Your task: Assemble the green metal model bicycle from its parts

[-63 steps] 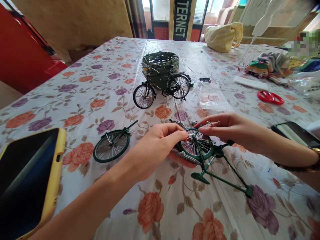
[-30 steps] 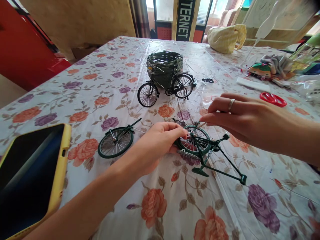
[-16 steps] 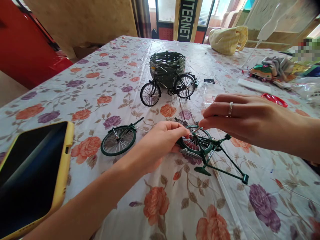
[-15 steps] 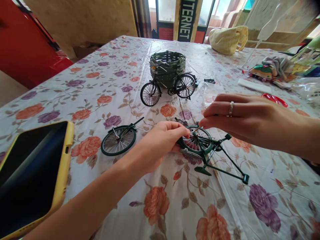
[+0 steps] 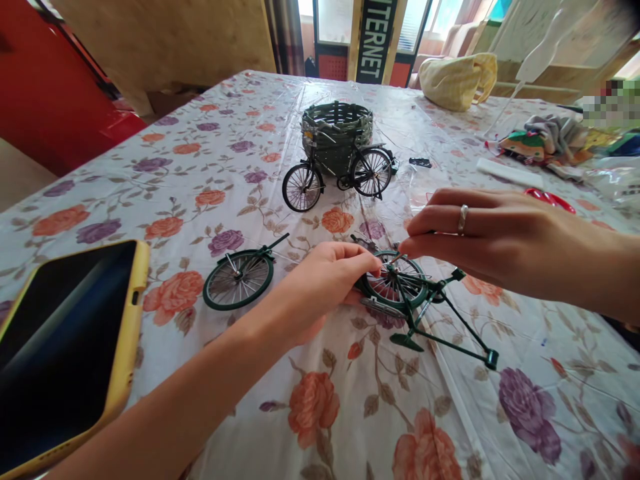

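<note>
So the left hand [image 5: 325,287] gripped the green model bicycle [image 5: 463,330] lying at its right; the right hand [image 5: 490,247], nearly closed, was at the wheel [image 5: 395,283], its hold unclear.

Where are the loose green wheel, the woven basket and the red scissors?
Loose green spoked wheel [image 5: 238,281]: head view, on the hub.
Woven green basket [image 5: 336,128]: head view, on the outer wall.
Red scissors [image 5: 550,199]: head view, on the handle loops, partly behind the right hand.

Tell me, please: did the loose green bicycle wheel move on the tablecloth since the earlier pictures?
No. The loose green bicycle wheel keeps the same place below the purple rose printed on the tablecloth; only the camera view shifted.
</note>
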{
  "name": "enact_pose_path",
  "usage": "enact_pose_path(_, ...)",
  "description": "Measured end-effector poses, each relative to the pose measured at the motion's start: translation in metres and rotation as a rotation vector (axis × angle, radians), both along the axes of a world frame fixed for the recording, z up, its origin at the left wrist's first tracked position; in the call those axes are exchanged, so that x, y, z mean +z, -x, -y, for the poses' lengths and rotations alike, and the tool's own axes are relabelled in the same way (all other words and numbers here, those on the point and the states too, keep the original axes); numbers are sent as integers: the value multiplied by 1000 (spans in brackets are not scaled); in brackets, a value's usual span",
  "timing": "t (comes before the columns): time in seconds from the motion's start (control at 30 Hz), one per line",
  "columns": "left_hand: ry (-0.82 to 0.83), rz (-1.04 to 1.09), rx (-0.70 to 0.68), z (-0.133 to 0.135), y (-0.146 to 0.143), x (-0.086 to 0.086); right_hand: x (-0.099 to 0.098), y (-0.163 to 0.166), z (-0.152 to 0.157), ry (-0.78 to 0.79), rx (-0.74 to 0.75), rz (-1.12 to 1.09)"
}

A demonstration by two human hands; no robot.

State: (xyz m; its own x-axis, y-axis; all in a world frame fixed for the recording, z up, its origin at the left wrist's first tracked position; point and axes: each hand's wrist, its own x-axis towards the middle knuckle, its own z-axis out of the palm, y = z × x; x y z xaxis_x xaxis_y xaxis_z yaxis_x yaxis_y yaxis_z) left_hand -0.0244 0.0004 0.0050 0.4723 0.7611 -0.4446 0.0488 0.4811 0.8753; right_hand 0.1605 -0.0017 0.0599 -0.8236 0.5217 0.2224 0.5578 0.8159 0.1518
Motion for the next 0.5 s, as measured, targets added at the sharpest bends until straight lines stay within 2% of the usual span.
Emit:
enact_pose_path(0.17, -27, -13, 14, 0, 0, -1, 0, 2, 1, -132, 87, 69)
enact_pose_path(0.33, -27, -26, 9, 0, 1, -2, 1, 4, -1, -228, 286, 107)
enact_pose_path(0.5, -38, -12, 14, -1, 0, -3, 8, 7, -5, -231, 357, 137)
